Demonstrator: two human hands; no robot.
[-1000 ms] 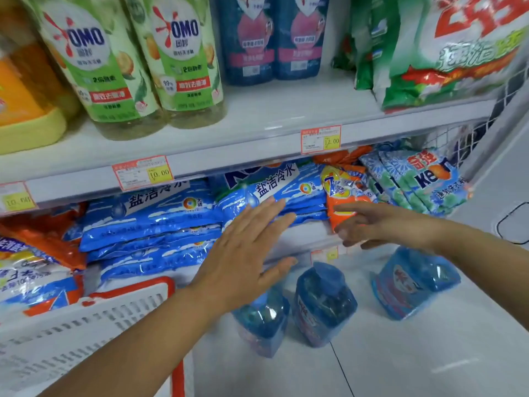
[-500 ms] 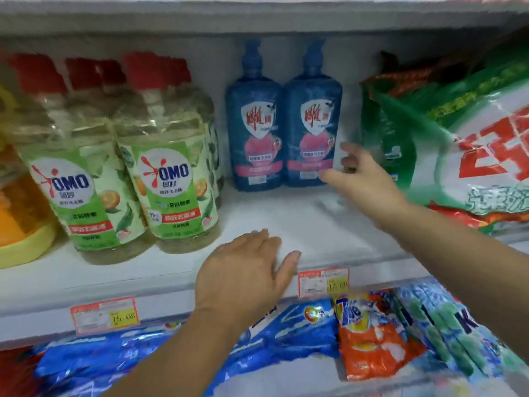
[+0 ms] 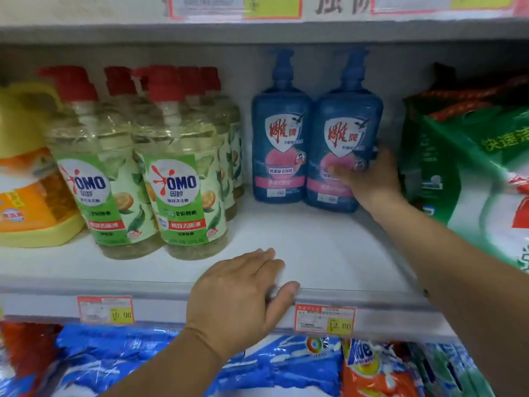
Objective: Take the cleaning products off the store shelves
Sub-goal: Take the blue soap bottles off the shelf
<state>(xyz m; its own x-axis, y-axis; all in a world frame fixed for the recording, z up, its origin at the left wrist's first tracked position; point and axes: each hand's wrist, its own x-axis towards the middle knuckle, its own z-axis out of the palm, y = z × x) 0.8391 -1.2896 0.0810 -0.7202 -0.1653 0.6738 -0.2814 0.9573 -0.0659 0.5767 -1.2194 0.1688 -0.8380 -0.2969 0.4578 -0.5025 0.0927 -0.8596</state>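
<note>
Now right hand (image 3: 369, 179) grasps right blue bottle (image 3: 340, 133); left hand (image 3: 240, 299), grip released, rests over shelf edge (image 3: 143, 285), open shelf (image 3: 315, 245) ahead.

Red-bordered price tag (image 3: 325, 319), similar tag (image 3: 105, 310) further left, blurred yellow-and-red signage (image 3: 234, 5) overhead

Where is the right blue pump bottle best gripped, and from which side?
Best the wide body of the right blue pump bottle, at label height, from the front right. It stands upright, its twin touches its left side, and the right hand curls round it there.
</note>
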